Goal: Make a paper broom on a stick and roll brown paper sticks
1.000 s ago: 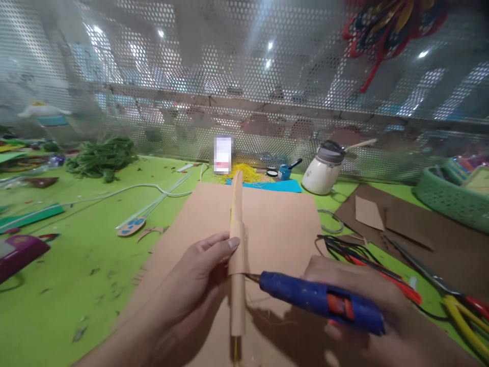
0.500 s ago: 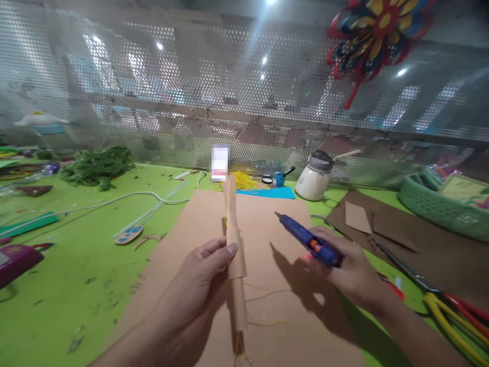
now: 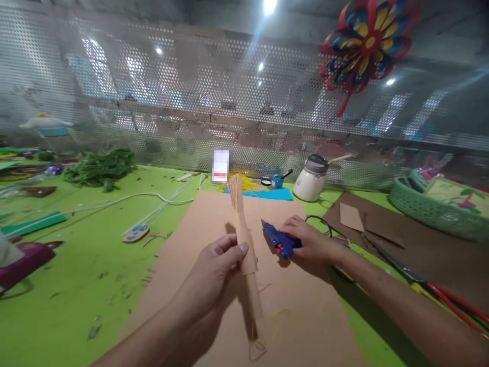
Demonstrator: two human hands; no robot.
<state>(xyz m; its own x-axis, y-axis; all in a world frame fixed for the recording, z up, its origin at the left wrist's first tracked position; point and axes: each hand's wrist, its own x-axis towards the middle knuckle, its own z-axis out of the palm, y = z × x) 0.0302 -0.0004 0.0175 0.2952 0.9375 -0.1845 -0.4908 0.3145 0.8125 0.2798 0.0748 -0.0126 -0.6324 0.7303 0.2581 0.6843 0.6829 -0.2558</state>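
Observation:
My left hand (image 3: 219,262) is closed around a thin brown paper tube (image 3: 253,293), thumb on top of a wider paper band (image 3: 250,260) wrapped about its middle. Fringed strips spread at the tube's far end, and a yellow string (image 3: 236,206) runs along it; thin loops hang out of the near end. To the right, my right hand (image 3: 308,238) grips a blue hot glue gun (image 3: 277,238), tilted on its side low over a large brown paper sheet (image 3: 183,250). Its nozzle points away from me. Whether the gun touches the sheet I cannot tell.
Scissors (image 3: 397,265) and dark brown paper (image 3: 428,255) lie at the right, below a green basket (image 3: 416,204). A white jar (image 3: 310,183), a blue bottle (image 3: 277,181) and yellow threads (image 3: 244,182) stand or lie behind. Green string (image 3: 99,168) is heaped left, beyond a purple device (image 3: 34,262).
My right hand has brought the glue gun left and down toward the paper sheet, turning it onto its side. The paper tube has shifted slightly right and tilted in my left hand.

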